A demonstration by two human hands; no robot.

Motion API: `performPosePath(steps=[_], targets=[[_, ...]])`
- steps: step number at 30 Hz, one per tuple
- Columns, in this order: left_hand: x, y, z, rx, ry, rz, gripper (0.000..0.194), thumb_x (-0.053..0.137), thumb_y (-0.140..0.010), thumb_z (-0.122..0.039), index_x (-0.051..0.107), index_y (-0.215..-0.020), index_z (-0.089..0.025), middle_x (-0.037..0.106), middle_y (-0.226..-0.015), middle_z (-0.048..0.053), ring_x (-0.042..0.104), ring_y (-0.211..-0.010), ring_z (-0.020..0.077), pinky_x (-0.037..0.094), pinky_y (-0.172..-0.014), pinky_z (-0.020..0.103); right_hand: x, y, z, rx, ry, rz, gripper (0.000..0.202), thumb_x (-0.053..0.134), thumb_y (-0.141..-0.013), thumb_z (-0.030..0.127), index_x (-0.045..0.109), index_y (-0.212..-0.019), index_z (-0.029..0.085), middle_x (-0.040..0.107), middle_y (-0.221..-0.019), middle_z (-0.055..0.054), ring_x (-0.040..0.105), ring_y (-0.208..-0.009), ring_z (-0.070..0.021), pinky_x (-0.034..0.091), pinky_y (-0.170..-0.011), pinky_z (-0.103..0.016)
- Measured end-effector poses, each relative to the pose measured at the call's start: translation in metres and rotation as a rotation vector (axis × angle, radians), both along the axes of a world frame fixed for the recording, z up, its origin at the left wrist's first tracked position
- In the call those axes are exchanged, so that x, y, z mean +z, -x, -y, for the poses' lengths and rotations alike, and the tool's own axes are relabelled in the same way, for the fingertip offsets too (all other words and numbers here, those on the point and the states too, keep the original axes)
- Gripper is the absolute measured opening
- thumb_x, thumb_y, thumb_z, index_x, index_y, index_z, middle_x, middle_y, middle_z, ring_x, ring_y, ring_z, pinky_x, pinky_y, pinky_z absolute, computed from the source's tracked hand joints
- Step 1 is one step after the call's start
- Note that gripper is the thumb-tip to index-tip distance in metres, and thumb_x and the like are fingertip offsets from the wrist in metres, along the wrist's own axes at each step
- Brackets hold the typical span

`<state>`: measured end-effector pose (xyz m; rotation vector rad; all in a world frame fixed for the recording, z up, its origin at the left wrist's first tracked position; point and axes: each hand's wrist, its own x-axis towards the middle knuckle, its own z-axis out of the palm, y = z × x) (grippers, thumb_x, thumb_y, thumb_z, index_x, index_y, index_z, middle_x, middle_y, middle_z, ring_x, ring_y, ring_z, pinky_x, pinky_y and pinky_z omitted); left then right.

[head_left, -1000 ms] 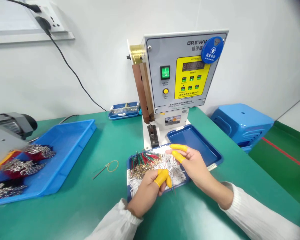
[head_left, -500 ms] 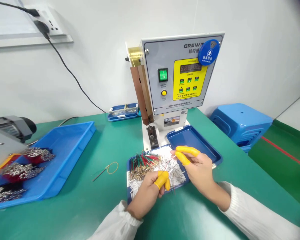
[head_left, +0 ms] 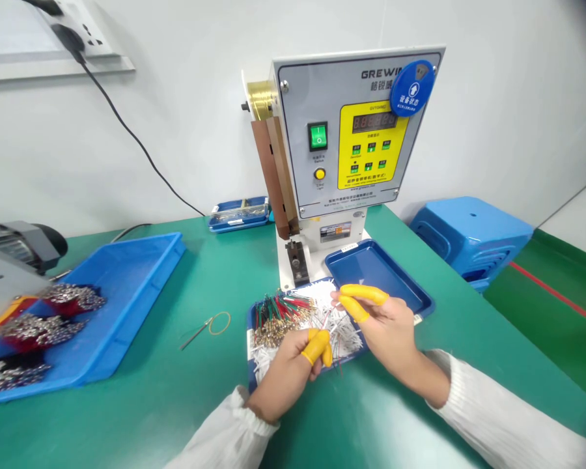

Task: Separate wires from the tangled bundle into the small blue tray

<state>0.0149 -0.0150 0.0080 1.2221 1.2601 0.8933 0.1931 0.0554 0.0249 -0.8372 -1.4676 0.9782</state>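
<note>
My left hand (head_left: 286, 374) stayed pinched, seemingly on thin wires (head_left: 340, 355); my right hand (head_left: 393, 329) had nearly closed, hold unclear to me, keeping work above the near tray (head_left: 251, 319).

Left hand (head_left: 293, 365): pinching thin wires (head_left: 340, 362) | right hand (head_left: 387, 326): above filled tray's edge (head_left: 250, 374) | GREWIN machine (head_left: 332, 163): behind

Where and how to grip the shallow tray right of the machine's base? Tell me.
Best pinch the raised right rim of the shallow tray, from the right: it lies flat, that side looks open, while the wire tray and right hand crowd its near left.
</note>
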Motion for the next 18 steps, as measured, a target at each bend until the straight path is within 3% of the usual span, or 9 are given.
performPosePath(steps=[8,13,18], targets=[[0.005,-0.001,0.000,0.000,-0.014,-0.008,0.051,0.052,-0.096,-0.055,0.057,-0.062,-0.018,0.047,-0.049,-0.003,0.040,-0.046,0.0105,0.030,-0.049,0.024,-0.004,0.000,0.000,0.019,0.006,0.034,0.014,0.077,-0.090,0.030,0.083,-0.102,0.030,0.083,-0.099,-0.002,0.079,-0.086,-0.0241,0.065,-0.085,-0.040],[0.004,-0.001,0.002,-0.040,-0.046,-0.013,0.045,0.050,-0.099,-0.045,0.059,-0.065,-0.017,0.050,-0.053,-0.002,0.043,-0.049,0.0107,0.032,-0.050,0.023,0.004,-0.001,-0.001,0.021,-0.089,0.125,0.010,0.077,-0.089,0.029,0.083,-0.097,0.030,0.080,-0.096,-0.002,0.075,-0.088,-0.0222,0.061,-0.084,-0.036],[0.005,-0.001,0.005,-0.120,-0.115,-0.064,0.042,0.050,-0.102,-0.039,0.063,-0.070,-0.016,0.050,-0.055,-0.003,0.043,-0.051,0.0101,0.032,-0.052,0.022,0.009,0.002,-0.001,0.205,0.002,0.130,0.006,0.079,-0.087,0.028,0.083,-0.091,0.028,0.078,-0.091,-0.001,0.073,-0.083,-0.0185,0.060,-0.079,-0.031]])
